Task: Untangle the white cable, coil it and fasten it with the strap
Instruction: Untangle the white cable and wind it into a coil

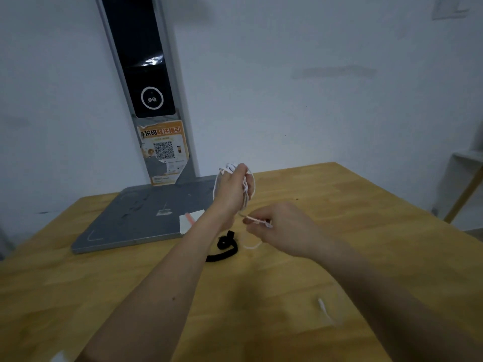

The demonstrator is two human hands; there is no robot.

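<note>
Wooden tabletop (339, 205) carries a black strap (225, 247) (curled, lying loose). Above it, the left hand (232, 190) grips the white cable (245, 189) in loops; the right hand (282, 228) pinches its trailing end.

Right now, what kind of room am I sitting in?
Probably a plain office or pickup-point workroom, not a home: a bare wooden table, a grey kiosk stand with a dark scanner screen, and an orange QR-code poster against a blank white wall.
</note>
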